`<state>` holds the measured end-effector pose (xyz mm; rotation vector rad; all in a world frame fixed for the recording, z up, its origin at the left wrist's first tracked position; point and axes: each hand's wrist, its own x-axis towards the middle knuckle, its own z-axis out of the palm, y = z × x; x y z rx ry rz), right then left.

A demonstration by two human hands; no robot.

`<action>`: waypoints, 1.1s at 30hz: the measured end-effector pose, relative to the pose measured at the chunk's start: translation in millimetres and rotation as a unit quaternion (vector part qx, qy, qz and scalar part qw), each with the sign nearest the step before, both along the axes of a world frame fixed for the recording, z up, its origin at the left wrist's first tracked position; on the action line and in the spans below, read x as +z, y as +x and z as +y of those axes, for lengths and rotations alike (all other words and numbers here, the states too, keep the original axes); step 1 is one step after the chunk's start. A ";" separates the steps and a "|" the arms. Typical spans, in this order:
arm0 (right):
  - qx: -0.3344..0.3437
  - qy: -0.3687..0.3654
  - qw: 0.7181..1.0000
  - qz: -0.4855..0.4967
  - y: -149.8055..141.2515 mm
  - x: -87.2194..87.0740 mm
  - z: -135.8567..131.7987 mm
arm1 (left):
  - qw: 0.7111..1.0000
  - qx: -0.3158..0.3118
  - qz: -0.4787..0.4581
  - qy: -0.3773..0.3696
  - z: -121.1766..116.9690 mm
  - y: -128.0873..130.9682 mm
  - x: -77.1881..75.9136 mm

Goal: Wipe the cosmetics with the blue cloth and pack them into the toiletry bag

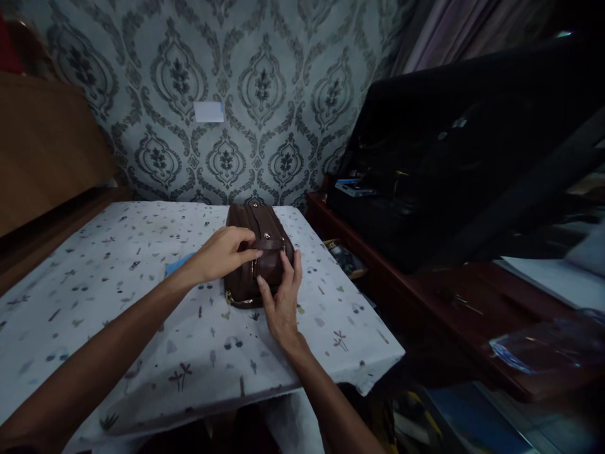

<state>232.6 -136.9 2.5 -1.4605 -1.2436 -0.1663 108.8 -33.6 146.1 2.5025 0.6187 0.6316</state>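
Note:
A brown leather-look pouch bag (271, 268) with gold zippers, studs and a strap lies on the patterned white cloth. My left hand (229, 252) reaches over it from the left. Its thumb and fingers are pinched by the strap and zipper on top; the exact bit between the fingertips is partly hidden. At the near right end, my right hand (283, 302) grips the bag, thumb on the near side and fingers along the right side. A light blue flat item (177, 265) shows on the cloth, partly behind my left forearm.
The cloth-covered table (142, 353) meets a patterned wall with a white card (208, 112) on it. To the right, a dark red desk (454, 302) bears a large black screen (463, 151), papers (543, 277) and a clear plastic item (543, 347). A wooden cabinet (47, 145) stands left.

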 end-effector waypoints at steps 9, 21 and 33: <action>0.017 0.022 0.997 0.069 2.9 3.3 -11.1 | 0.986 0.055 0.035 0.153 -8.6 12.6 -5.4; -0.006 0.054 0.994 0.099 6.0 -5.2 -11.8 | 0.988 0.078 0.015 0.132 -1.6 65.0 -8.6; -0.010 0.044 0.996 0.075 10.0 -6.0 -6.0 | 0.957 0.140 -0.002 0.253 -14.7 69.6 -24.8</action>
